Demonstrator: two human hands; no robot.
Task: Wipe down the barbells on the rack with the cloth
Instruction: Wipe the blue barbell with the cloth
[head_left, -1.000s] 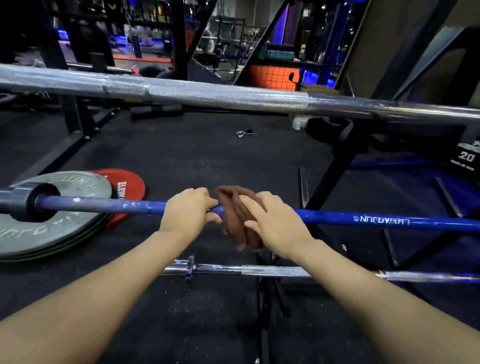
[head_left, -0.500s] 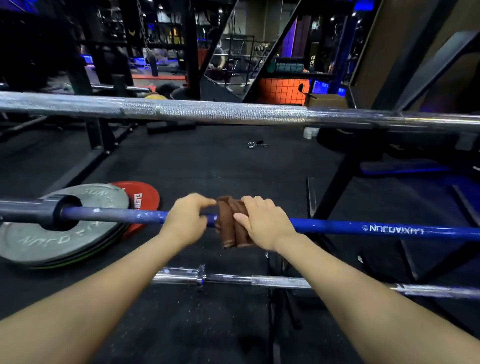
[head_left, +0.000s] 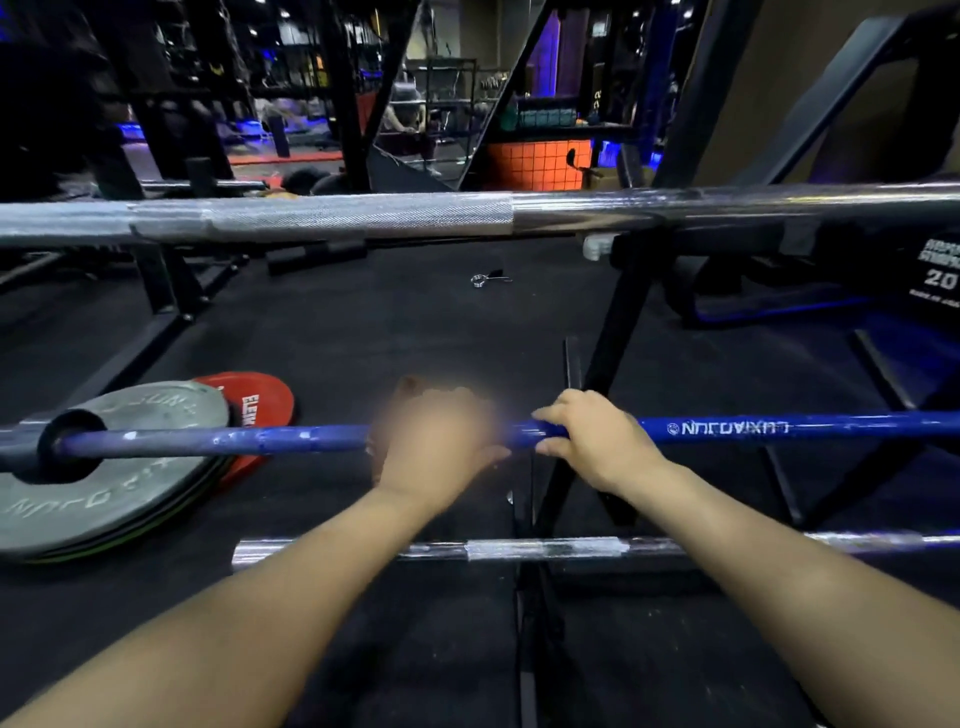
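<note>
A blue barbell (head_left: 260, 439) runs across the middle of the head view on a black rack (head_left: 618, 338). My left hand (head_left: 436, 447) is blurred by motion and wraps the bar over the brown cloth (head_left: 409, 387), of which only a corner peeks out above the knuckles. Just to its right, my right hand (head_left: 597, 441) grips the bare blue bar beside the white lettering. A thick silver barbell (head_left: 363, 215) lies higher on the rack, and a thinner silver bar (head_left: 545, 548) lies lower, under my forearms.
Grey weight plates (head_left: 130, 467) and a red plate (head_left: 260, 400) lie stacked on the black floor at the left, behind the blue bar's sleeve. A metal collar clip (head_left: 485, 279) lies on the floor further off. A black 20 plate (head_left: 935, 275) stands at the right.
The cloth has passed from my right hand to my left. My left hand now covers it and blurs with motion, while my right hand has shifted right onto the bare bar.
</note>
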